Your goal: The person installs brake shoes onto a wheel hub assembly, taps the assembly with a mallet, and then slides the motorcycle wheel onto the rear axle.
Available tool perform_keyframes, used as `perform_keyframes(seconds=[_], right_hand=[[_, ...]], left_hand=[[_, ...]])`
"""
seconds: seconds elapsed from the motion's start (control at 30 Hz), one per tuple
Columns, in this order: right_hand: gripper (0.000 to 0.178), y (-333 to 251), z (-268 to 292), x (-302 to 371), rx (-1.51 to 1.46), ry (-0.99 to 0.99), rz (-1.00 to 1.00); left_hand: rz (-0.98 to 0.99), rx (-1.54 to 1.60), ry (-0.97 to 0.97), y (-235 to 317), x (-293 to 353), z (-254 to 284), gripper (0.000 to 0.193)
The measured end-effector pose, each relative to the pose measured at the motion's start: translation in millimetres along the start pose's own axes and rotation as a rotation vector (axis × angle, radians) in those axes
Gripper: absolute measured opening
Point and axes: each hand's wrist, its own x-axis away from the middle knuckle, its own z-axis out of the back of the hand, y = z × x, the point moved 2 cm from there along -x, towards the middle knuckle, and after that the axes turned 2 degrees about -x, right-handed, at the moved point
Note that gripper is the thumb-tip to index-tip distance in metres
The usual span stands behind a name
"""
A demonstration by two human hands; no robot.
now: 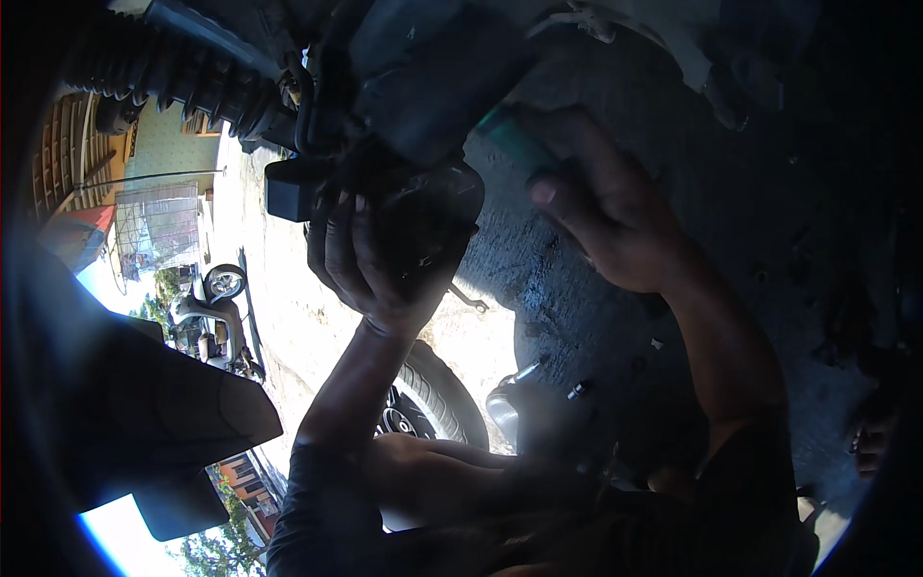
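At the far left we see a dark coil spring (197, 91), and beyond it a scooter (221, 322) parked in bright light. Next to the right, our left hand (368, 260) has its fingers curled around the left side of a dark rounded part (437, 207); shadow hides what fixes it, so if it is loose, a slack grip could let it drop. Nearer us lies a tyre (447, 404), and a slim metal tool (478, 305) rests on the ground; a falling part could strike either. Farther right, a green handle (519, 142) sits just beside the rounded part, pinched between thumb and fingers of our right hand (620, 216). We cannot tell what its other end meets; if it slips, the cause would likely be poor light or an off-line push. A small metal cylinder (577, 389) lies nearer, and could roll if knocked.
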Motion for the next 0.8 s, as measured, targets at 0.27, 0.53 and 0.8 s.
perform_keyframes(seconds=[0.27,0.53,0.8], right_hand=[[0.033,-9,-14,-5,0.008,0.047,0.012],[0.039,-9,9,16,0.267,0.13,0.001],[0.05,59,28,75,-0.192,0.288,-0.562]], left_hand=[[0.004,0.033,0.017,-2,5,-5,0.091],[0.008,0.127,0.15,-15,17,-19,0.091],[-0.297,0.245,0.231,-45,68,-51,0.063]])
